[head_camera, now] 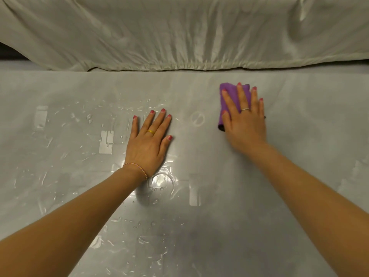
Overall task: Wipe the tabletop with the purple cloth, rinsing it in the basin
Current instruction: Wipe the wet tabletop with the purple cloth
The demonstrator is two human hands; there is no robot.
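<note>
A folded purple cloth (228,92) lies on the grey tabletop (299,156) toward the far right. My right hand (244,120) presses flat on it with straight, spread fingers, covering most of the cloth. My left hand (150,142) rests flat on the tabletop near the middle, fingers straight, holding nothing. The left and near parts of the tabletop carry water droplets and streaks (87,116). No basin is in view.
A creased pale fabric sheet (179,33) hangs along the far edge of the table. Pale rectangular marks (105,141) show on the wet left half of the surface. The right part of the tabletop looks dull and dry.
</note>
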